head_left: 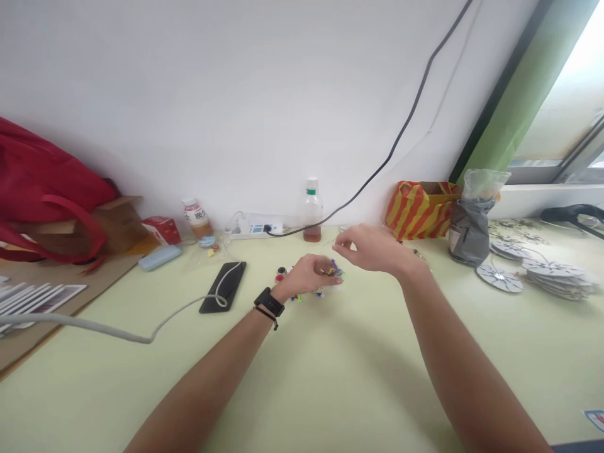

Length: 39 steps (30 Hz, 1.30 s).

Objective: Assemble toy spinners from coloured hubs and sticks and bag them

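My left hand, with a black watch at the wrist, is closed round a small multicoloured object with purple, yellow and green bits; its exact kind is too small to make out. To the right and slightly higher, my right hand is bent at the wrist, thumb and fingertips pinched together. Whatever the pinch may hold is not visible. Beside and under my left hand lie several small coloured pieces, among them red, black, green and blue ones, partly hidden by the hand.
A phone with a pale cable lies left. Behind stand a bottle of brown liquid, a power strip and a labelled drink bottle. A striped bag, a grey bag and stacked discs are at right.
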{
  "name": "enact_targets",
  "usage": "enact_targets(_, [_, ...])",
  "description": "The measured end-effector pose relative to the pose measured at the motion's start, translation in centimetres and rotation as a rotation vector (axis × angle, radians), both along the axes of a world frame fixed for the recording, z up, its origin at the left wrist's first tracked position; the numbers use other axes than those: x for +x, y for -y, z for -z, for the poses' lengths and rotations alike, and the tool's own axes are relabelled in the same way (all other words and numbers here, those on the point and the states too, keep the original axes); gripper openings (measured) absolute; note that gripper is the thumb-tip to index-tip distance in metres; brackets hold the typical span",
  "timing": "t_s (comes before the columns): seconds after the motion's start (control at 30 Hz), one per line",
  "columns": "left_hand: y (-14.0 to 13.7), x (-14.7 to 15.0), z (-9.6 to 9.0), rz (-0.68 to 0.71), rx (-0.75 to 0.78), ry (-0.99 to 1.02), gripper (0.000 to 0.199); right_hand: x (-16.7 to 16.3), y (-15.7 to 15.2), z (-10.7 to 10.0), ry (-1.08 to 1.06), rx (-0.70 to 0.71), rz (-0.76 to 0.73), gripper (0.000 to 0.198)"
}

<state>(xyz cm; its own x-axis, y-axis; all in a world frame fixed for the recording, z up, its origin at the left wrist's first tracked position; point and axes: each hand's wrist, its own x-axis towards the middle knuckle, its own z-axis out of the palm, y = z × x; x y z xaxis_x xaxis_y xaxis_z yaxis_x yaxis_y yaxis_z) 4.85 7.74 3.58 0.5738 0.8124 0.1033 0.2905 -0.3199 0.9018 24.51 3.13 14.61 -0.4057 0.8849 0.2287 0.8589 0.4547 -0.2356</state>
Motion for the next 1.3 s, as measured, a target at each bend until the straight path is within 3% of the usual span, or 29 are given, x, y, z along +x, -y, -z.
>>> enact_targets(0.17, [0.2, 0.2, -0.5, 0.093, -0.036, 0.083, 0.037, 1.3, 0.1, 0.1, -0.079, -0.203, -0.059, 0.051])
enact_targets(0.43, [0.9, 0.6, -1.8, 0.160, -0.012, 0.196, 0.039, 1.4, 0.7, -0.6, -0.244, -0.458, -0.138, 0.046])
enact_targets(0.8, [1.1, 0.6, -2.2, 0.139, -0.023, 0.196, 0.039, 0.9, 1.1, -1.2, -0.203, -0.280, -0.155, 0.052])
enact_targets(1.0, [1.3, 0.6, -2.5, 0.134, -0.017, 0.206, 0.037, 0.8, 0.8, -1.0, -0.141, -0.379, -0.147, 0.056])
enact_targets(1.13, [1.2, 0.5, -2.6, 0.132, -0.007, 0.185, 0.036, 0.8, 1.1, -1.3, -0.217, -0.322, -0.168, 0.045])
enact_targets(1.3, [1.1, 0.6, -2.4, 0.152, -0.035, 0.223, 0.036, 0.6, 1.1, -1.3, -0.149, -0.288, -0.137, 0.056])
